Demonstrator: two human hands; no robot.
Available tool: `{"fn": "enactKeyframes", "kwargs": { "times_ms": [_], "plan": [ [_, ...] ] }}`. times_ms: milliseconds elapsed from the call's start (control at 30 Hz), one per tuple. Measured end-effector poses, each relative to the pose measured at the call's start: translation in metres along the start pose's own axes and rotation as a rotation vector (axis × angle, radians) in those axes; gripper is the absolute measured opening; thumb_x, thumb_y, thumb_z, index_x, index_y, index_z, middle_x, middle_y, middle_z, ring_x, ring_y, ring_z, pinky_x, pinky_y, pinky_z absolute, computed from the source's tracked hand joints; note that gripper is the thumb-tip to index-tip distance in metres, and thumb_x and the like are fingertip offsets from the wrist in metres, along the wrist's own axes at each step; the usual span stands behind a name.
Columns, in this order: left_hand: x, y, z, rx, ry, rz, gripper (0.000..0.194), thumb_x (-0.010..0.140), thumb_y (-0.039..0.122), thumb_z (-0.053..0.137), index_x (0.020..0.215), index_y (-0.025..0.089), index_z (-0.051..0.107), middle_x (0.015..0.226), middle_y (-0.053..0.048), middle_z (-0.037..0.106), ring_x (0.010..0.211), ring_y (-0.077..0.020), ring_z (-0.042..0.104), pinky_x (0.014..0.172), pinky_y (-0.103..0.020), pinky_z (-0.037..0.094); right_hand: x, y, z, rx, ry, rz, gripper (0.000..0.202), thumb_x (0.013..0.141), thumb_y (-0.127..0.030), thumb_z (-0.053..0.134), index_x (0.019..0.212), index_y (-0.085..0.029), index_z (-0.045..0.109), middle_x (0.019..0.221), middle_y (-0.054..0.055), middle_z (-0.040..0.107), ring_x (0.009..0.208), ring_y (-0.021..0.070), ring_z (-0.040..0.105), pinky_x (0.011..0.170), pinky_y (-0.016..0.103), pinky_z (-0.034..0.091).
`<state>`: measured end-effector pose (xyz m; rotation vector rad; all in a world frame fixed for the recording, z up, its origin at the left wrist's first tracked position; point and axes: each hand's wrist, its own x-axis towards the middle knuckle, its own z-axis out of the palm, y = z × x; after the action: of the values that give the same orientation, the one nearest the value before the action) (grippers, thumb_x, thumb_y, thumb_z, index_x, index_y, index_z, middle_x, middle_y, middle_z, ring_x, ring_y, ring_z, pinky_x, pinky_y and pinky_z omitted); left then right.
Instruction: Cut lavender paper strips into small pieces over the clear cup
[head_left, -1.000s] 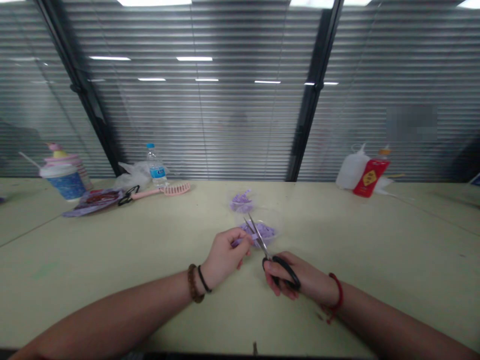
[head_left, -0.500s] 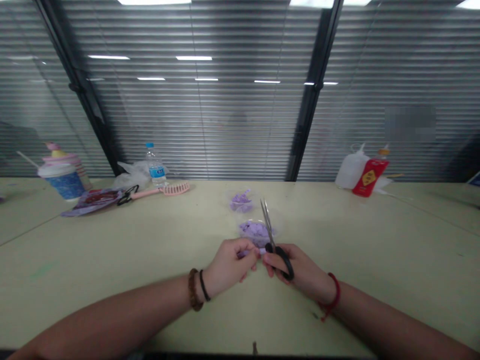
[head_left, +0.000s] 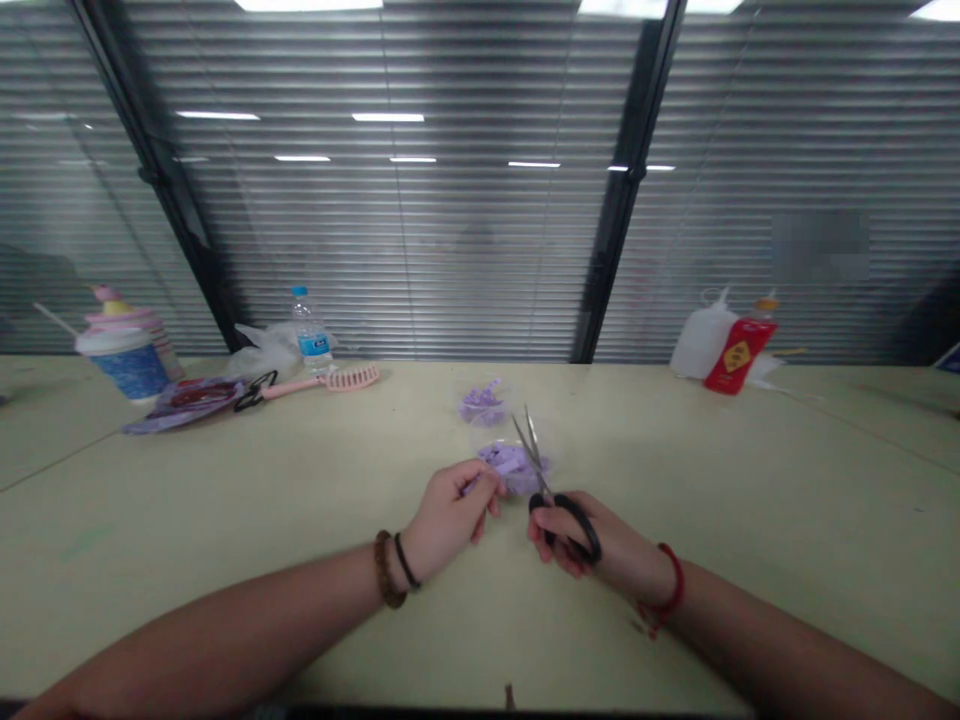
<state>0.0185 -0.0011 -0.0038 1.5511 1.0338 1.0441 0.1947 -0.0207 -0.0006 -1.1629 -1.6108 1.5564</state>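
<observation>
Scissors (head_left: 551,490) in the right hand (head_left: 592,545), blades slightly parted toward 12 o'clock, could nick the left hand (head_left: 450,515) pinching a purple strip (head_left: 474,487).

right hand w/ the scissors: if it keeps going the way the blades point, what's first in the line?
Probably the near heap of purple cut pieces. The right hand holds black-handled scissors with slightly parted blades aimed away and a little left, over that heap. A second purple heap lies beyond. Blade height above the table is unclear.
</observation>
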Motion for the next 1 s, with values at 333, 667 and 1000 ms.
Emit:
{"fn": "enactKeyframes", "kwargs": {
  "times_ms": [333,667,1000],
  "plan": [
    [0.0029,0.0013,0.0017,-0.042,0.046,-0.012,0.027,0.078,0.037,0.046,0.073,0.012,0.056,0.056,0.003,0.054,0.030,-0.0023,0.038,0.029,-0.014,0.029,-0.0051,-0.0083,0.0061,-0.184,-0.096,0.089,0.041,0.069,-0.051,0.056,0.058,-0.012,0.052,0.048,-0.002,0.050,0.031,0.0025,0.037,0.031,0.015,0.029],
    [0.0019,0.0009,0.0045,-0.025,0.007,-0.024,0.028,0.078,0.038,0.047,0.073,0.012,0.056,0.055,0.003,0.053,0.031,-0.0027,0.037,0.029,-0.014,0.029,-0.0024,-0.0060,0.0063,-0.173,-0.078,0.106,0.042,0.068,-0.053,0.056,0.060,-0.012,0.052,0.048,-0.003,0.049,0.030,0.0024,0.035,0.030,0.015,0.028],
    [0.0060,0.0011,0.0017,-0.029,0.073,-0.015,0.028,0.078,0.040,0.047,0.070,0.013,0.054,0.055,0.004,0.053,0.030,-0.0029,0.037,0.028,-0.015,0.030,0.0005,-0.0013,0.0037,-0.254,0.083,0.055,0.048,0.069,-0.059,0.054,0.050,-0.015,0.047,0.041,-0.004,0.042,0.033,0.0044,0.032,0.034,0.018,0.023]
  ]
}}
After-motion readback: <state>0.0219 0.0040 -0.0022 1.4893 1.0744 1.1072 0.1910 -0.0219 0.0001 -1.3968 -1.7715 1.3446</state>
